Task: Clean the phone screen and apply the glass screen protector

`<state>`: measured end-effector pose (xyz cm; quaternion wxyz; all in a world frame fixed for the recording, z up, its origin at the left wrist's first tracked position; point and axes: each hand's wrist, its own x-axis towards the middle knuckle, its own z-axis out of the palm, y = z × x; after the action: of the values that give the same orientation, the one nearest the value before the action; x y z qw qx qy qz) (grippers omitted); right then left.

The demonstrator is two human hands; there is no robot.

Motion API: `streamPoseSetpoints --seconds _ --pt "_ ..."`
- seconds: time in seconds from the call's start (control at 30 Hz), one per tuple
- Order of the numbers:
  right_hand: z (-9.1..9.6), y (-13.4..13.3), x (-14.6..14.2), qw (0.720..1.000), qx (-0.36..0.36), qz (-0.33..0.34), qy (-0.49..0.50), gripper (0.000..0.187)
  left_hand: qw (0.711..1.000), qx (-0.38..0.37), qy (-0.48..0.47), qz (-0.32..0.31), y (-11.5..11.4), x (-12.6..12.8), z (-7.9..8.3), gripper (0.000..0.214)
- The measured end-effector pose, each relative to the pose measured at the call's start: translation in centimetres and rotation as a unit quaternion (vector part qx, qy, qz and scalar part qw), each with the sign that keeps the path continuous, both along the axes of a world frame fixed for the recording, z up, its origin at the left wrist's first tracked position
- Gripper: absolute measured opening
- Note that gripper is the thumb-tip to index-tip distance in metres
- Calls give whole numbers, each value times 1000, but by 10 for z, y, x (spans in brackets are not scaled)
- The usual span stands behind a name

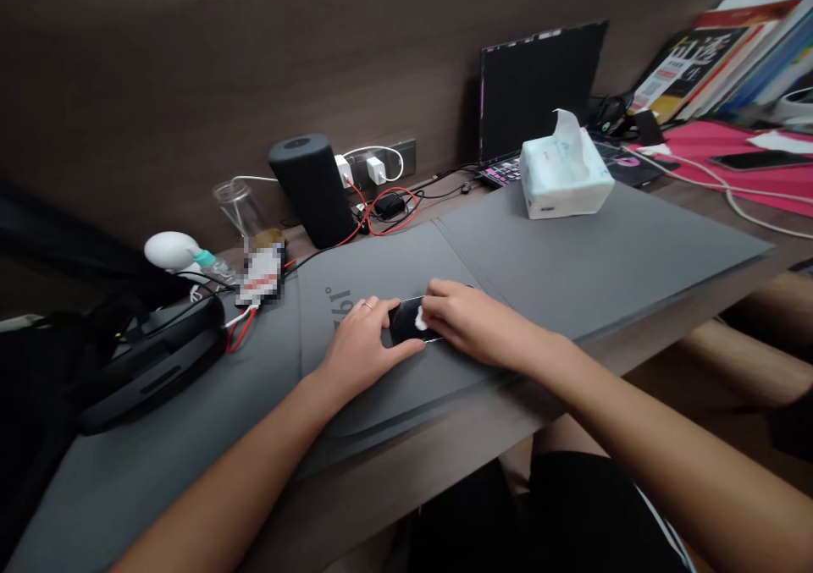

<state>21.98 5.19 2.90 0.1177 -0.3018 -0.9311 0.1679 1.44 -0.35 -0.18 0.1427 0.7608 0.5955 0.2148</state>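
A black smartphone (405, 322) lies flat on the grey desk mat (406, 260), its dark screen facing up. My left hand (363, 340) grips its left end, thumb along the near edge and fingers at the far edge. A ring shows on one finger. Bunched in the fingertips of my right hand (467, 319) is a small wad of white tissue (420, 319), pressed against the screen. The right hand covers the phone's right part.
A tissue pack (565, 175) stands on the mat before an open laptop (539, 90). Behind are a black speaker (311, 188), chargers and cables (394, 209). A black headset (152, 361) lies left. Books (717, 57) lean at right; another person's legs (749, 349) show below the desk.
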Motion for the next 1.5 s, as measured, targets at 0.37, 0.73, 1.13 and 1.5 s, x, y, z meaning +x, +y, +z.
streamPoseSetpoints --seconds 0.37,0.73,1.13,1.5 --pt "1 13 53 999 -10 -45 -27 21 1000 8 -6 0 0 -1 -3 53" --pt "0 -4 -8 1000 6 24 -11 22 1000 10 1 -9 1 -2 -3 53" --pt "4 11 41 999 -20 -27 -37 21 1000 23 -7 2 1 -1 -4 50" --pt "3 -3 -19 998 28 39 -38 18 1000 17 12 -14 1 -1 -2 34"
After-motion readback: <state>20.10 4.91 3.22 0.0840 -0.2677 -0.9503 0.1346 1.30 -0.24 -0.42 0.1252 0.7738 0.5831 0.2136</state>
